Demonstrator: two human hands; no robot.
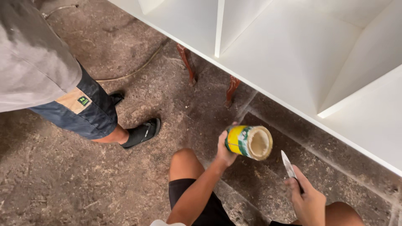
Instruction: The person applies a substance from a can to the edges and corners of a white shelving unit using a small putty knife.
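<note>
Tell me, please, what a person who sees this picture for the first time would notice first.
The eye goes first to the yellow and green can near the middle, tipped on its side in the left hand with its open mouth showing pale paste inside. To its right, the right hand holds a putty knife, blade pointing up. A white cabinet with open compartments fills the upper right, and another person's leg stands at the left on the dusty floor.

A yellow-and-green labelled tin can (248,142), open and coated inside with pale paste, lies tilted on its side with its mouth facing right, while a narrow-bladed putty knife (289,166) points upward just beside it.
</note>
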